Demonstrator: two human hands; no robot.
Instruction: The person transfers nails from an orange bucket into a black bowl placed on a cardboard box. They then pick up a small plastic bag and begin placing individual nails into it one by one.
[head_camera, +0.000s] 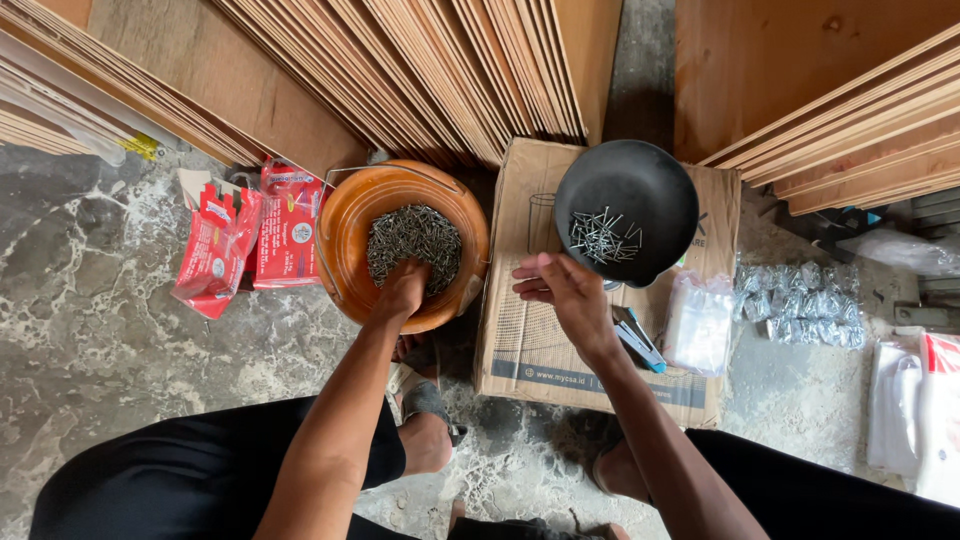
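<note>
- My left hand (402, 288) digs into the nail heap (414, 240) filling the orange basin (350, 215), fingers buried; whether they grip any, I cannot tell
- My right hand (570, 297) hovers half-curled and empty at the rim of the black bowl (640, 185) of nails on the cardboard box (530, 350)

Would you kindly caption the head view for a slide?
Left hand digs into nails in an orange basin; right hand hovers beside a black bowl.

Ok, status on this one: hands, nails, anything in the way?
Left hand down in nails in orange bowl. Right hand open, empty, beside black pan with few nails. Nothing between the two.
</note>
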